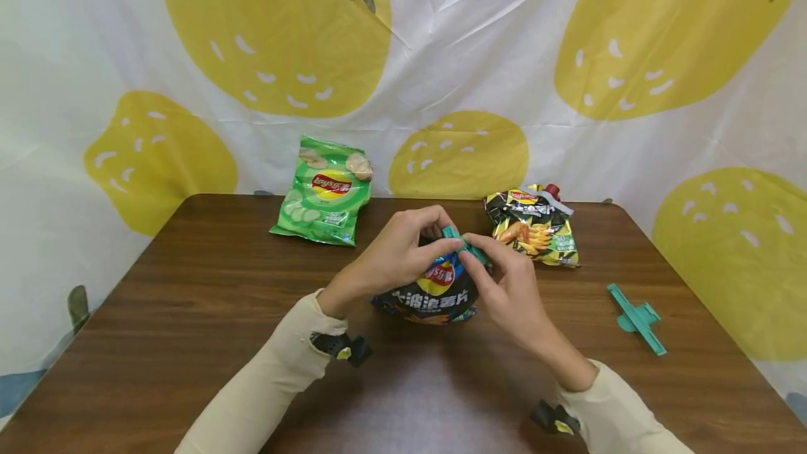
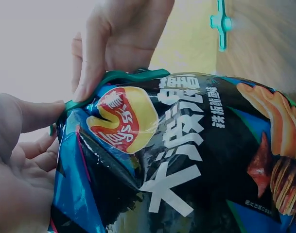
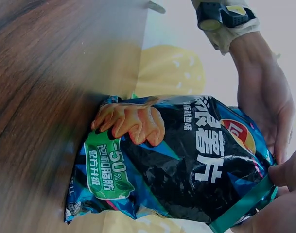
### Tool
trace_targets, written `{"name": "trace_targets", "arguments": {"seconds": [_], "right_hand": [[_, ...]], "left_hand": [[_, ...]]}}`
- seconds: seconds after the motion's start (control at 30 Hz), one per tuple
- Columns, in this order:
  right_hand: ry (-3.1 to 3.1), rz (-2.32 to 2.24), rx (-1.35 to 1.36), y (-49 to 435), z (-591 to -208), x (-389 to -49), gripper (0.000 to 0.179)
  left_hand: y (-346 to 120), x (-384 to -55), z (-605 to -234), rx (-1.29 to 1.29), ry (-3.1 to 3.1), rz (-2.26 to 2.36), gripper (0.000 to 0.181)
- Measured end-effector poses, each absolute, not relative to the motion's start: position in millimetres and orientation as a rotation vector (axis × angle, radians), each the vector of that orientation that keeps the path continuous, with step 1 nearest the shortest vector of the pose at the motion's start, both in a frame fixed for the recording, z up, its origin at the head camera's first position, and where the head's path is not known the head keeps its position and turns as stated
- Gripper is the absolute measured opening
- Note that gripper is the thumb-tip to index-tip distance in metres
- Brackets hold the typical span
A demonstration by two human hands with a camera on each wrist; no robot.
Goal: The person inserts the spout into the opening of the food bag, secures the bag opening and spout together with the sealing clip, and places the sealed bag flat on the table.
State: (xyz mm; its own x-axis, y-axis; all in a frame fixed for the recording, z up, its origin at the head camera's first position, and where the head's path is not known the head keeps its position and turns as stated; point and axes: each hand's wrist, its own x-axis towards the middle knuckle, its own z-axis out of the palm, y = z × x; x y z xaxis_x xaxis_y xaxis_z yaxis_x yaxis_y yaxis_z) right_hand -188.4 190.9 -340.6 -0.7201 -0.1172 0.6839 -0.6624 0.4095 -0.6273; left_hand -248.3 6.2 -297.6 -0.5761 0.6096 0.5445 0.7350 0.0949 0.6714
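Observation:
A black and blue chip bag stands upright on the table in front of me, its front towards me. Across its top edge lies a green bag clip. My left hand pinches one end of the clip and the bag's top corner, thumb in front. With thumb and fingers, my right hand grips the clip farther along, the two thumbs close together. In the right wrist view the clip spans the bag's folded top, and part of it is hidden behind my right hand.
A green chip bag leans at the back left against the patterned cloth. At the back right lies a black and yellow chip bag with a white and red clip on top. Another green clip rests on the wooden table at right.

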Motion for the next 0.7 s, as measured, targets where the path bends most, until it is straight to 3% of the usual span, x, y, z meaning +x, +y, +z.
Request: {"name": "trace_targets", "arguments": {"seconds": [0.33,0.5,0.7], "right_hand": [[-2.351,1.220,0.560,198.8,-337.8,-190.5,0.026],[-2.448,1.179,0.520,204.4,-338.9,-194.9,0.039],[-2.493,1.425,0.479,215.0,-339.3,-201.7,0.049]], "left_hand": [[5.1,-247.5,-295.0,-1.290,-2.298,-1.139,0.015],[-9.8,-249.8,-289.4,-1.161,-2.315,-0.927,0.046],[-39.3,-262.5,-306.0,-1.087,-2.470,-1.165,0.092]]}}
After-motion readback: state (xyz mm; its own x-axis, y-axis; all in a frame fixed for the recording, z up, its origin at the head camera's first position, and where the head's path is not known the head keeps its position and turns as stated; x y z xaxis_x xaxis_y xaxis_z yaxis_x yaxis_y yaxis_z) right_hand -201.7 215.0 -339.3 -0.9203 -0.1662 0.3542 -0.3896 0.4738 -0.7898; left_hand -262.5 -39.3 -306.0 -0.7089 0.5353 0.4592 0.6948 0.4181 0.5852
